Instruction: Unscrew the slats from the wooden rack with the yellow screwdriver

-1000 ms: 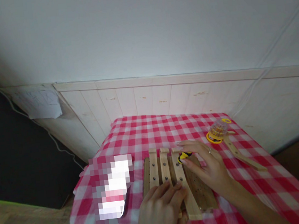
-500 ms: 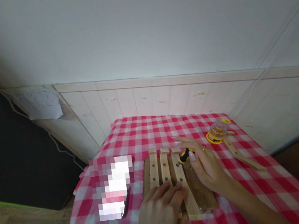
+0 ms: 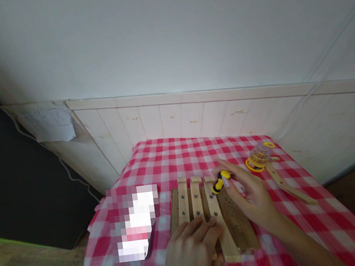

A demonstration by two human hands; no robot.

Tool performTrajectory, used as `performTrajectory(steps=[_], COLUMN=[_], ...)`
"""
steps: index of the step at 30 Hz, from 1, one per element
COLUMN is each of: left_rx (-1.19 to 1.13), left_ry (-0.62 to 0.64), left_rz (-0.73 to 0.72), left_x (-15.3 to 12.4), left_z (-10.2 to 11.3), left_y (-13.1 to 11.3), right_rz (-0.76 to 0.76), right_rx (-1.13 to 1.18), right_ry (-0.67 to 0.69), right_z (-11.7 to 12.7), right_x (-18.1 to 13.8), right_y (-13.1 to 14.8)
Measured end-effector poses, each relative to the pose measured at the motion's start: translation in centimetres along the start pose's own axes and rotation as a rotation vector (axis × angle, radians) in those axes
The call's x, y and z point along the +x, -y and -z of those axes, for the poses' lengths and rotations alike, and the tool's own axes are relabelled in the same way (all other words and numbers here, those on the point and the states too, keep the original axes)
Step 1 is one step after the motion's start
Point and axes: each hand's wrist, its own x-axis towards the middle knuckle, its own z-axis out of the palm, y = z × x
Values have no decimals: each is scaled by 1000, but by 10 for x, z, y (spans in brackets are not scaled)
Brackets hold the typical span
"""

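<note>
Screwdriver (image 3: 218, 184) now shows its yellow end, which fingers covered half a second ago; from my head view the handle looks steeper. The right hand (image 3: 251, 191) pinches it between thumb and fingers, its tip still at the upper screw (image 3: 211, 196) of the rightmost strip (image 3: 228, 241), so I judge work there unfinished. Well below, the left hand (image 3: 190, 240) lies unmoved across the board (image 3: 242, 224); whether it grips or only presses, I cannot tell.

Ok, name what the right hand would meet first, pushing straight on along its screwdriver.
The upper screw of the rightmost slat on the board; the screwdriver seems to reach it, though depth is unclear.
</note>
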Motion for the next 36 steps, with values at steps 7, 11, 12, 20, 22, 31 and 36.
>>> performTrajectory(steps=[7,11,12,20,22,31,36], left_rx=[7,3,2,-8,-4,10,13], left_ry=[7,22,29,45,31,-5,-5], left_rz=[15,17,23,33,19,-4,-7], left_x=[-1,1,1,1,1,-1,-1], left_z=[2,2,3,3,2,-1,0], left_y=[-2,-2,-2,-4,-3,1,1], right_rz=[17,53,55,39,63,47,-45], right_rx=[68,35,23,-4,-2,21,7], right_ry=[28,-36,-61,-5,25,-70,15], right_z=[-1,-1,-1,3,3,-1,0], right_x=[1,4,5,3,1,5,2], right_y=[0,5,6,3,2,4,2])
